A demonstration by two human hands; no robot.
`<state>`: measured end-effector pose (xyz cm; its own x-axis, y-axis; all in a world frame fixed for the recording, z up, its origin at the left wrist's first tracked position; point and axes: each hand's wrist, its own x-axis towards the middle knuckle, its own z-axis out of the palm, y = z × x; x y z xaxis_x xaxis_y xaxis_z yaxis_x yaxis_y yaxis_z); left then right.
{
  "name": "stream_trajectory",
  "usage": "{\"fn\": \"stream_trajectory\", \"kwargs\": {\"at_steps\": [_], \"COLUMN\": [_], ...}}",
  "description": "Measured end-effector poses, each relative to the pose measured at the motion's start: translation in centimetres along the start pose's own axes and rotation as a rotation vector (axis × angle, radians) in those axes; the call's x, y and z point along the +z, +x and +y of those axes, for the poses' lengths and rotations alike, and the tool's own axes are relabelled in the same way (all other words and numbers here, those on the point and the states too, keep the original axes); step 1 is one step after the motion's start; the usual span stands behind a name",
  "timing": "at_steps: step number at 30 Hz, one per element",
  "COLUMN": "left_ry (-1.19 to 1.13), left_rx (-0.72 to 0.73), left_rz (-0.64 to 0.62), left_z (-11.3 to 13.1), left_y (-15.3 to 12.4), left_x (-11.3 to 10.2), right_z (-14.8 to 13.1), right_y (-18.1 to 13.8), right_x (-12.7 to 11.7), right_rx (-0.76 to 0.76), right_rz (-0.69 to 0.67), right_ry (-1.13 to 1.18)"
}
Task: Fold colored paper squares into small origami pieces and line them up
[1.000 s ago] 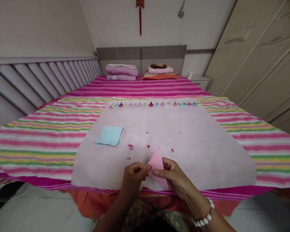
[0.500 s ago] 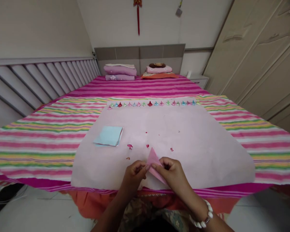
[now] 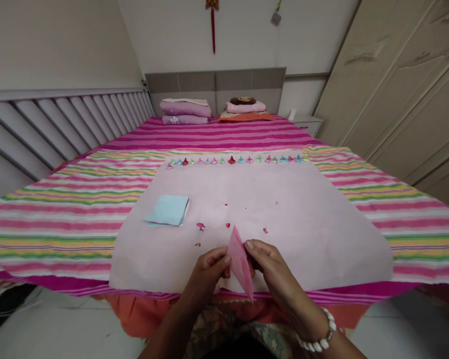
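A folded pink paper (image 3: 240, 262), long and pointed at both ends, is pinched between both my hands above the near edge of the bed. My left hand (image 3: 208, 271) grips its left side with closed fingers. My right hand (image 3: 270, 267), with a white bead bracelet on the wrist, grips its right side. Under the hands lies a large pale pink sheet (image 3: 303, 224) spread over the striped bedcover (image 3: 60, 209).
A stack of light blue square papers (image 3: 168, 210) lies left of centre on the sheet. A row of several small folded coloured paper pieces (image 3: 239, 160) lines its far edge. Tiny red scraps (image 3: 201, 227) dot the sheet. Folded bedding (image 3: 186, 112) sits by the headboard; wardrobe doors (image 3: 407, 94) stand right.
The pink paper has been folded narrower and turned, its lower tip now pointing down past the bed's edge. Both hands stayed in place, fingers shifting on the paper.
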<state>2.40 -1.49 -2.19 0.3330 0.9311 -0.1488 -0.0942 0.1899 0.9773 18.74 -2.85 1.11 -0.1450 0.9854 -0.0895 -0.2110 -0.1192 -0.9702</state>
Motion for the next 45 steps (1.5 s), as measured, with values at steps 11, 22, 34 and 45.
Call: {"fn": "stream_trajectory", "kwargs": {"at_steps": [11, 22, 34, 45], "left_ry": [-0.031, 0.011, 0.108, 0.381], "left_rx": [-0.009, -0.03, 0.061, 0.081], "left_rz": [-0.063, -0.001, 0.203, 0.264], "left_z": [0.3, 0.2, 1.2, 1.8], "left_y": [-0.1, 0.0, 0.4, 0.4], "left_x": [0.3, 0.2, 2.1, 2.8], "right_z": [0.2, -0.1, 2.0, 2.2], "right_y": [0.2, 0.4, 1.0, 1.1], "right_x": [-0.3, -0.7, 0.3, 0.4], "right_rx": [0.037, -0.06, -0.237, -0.423], "right_rz": [0.015, 0.032, 0.174, 0.253], "right_ry": [0.031, -0.078, -0.354, -0.615]}}
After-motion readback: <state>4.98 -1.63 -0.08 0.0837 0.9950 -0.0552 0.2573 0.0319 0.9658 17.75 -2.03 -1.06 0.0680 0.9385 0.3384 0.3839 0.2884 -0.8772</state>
